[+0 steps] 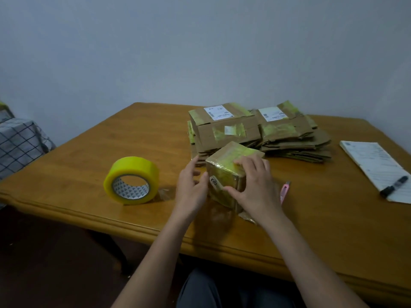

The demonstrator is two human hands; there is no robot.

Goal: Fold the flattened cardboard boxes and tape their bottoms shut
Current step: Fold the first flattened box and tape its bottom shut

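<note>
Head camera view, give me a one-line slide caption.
Both hands press tape onto a folded cardboard box, yellow tape roll beside it on the wooden table.

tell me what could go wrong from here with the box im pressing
The pink cutter lies right beside your right hand; a sideways slip could catch it. The folded box is pressed only by the hands, left hand flat against its side, so it may skid. The tape roll stands on edge and could roll off.
</note>
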